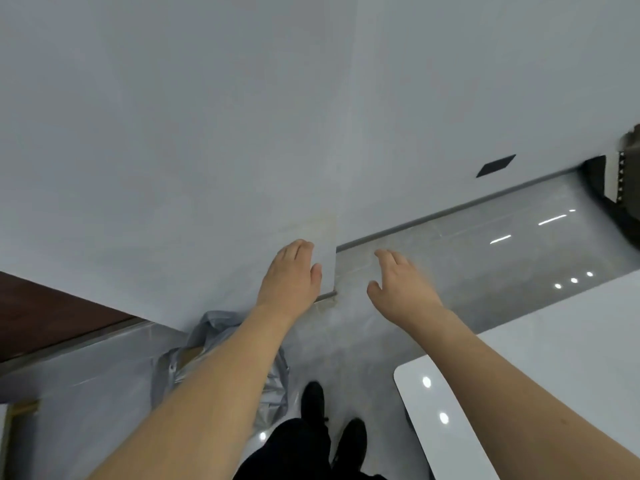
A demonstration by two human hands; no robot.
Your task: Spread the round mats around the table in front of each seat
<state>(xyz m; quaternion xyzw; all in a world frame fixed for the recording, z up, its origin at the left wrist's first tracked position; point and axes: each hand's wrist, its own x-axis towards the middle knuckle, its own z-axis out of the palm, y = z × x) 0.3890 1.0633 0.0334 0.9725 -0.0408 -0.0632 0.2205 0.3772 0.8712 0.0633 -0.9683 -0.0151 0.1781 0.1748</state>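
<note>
No round mat shows in the head view. My left hand (291,277) and my right hand (401,284) are both stretched out in front of me over the floor, palms down, fingers apart, holding nothing. A corner of the glossy white table (554,341) fills the lower right, beside my right forearm. My black shoes (313,400) stand on the grey tiles below my arms.
A grey wall (173,133) with a jutting corner stands straight ahead. A grey plastic bag (207,344) over a box lies on the floor under my left forearm. A dark wooden door (41,313) is at the left, dark furniture (613,188) at the far right.
</note>
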